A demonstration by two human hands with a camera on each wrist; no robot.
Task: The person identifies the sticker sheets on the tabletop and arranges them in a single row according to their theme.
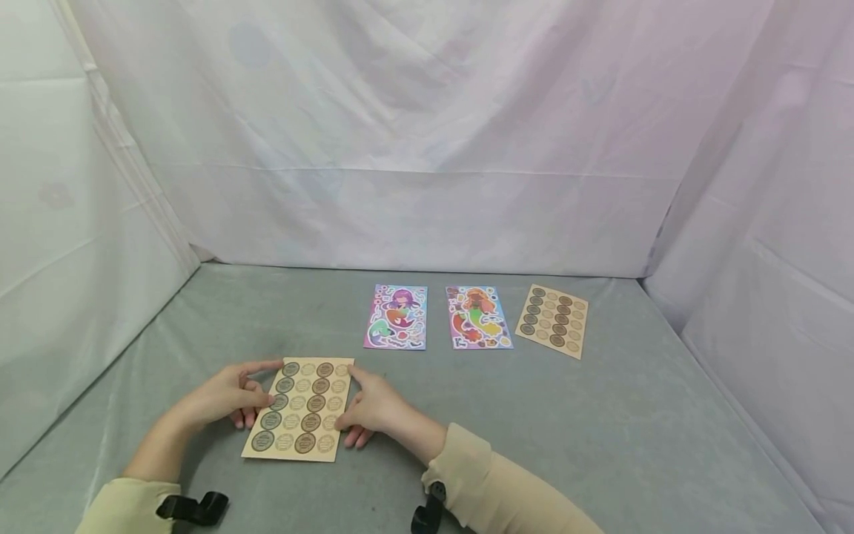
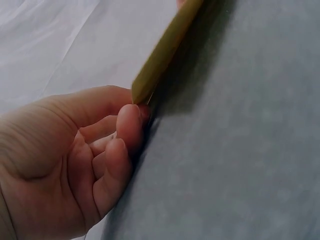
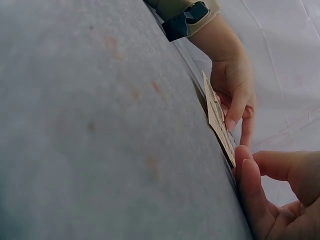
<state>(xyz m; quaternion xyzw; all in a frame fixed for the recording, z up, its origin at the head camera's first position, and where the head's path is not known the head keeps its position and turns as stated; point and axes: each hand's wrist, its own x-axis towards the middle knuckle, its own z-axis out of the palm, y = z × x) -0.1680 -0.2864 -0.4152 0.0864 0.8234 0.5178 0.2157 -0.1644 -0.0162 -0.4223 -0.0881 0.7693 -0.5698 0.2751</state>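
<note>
Beige sleeves (image 1: 514,482) slant inward from the near side. Left hand (image 1: 223,397) and right hand (image 1: 376,404) pinch opposite long edges of a tan sticker sheet (image 1: 301,404), index fingers stretched toward its far corners, other fingers curled, over the left front of the desk (image 1: 634,445).

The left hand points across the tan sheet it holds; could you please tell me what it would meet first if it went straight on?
Past the tan sheet in its grasp, the left hand would probably meet the right hand at the opposite edge, though exact heights are unclear.
</note>
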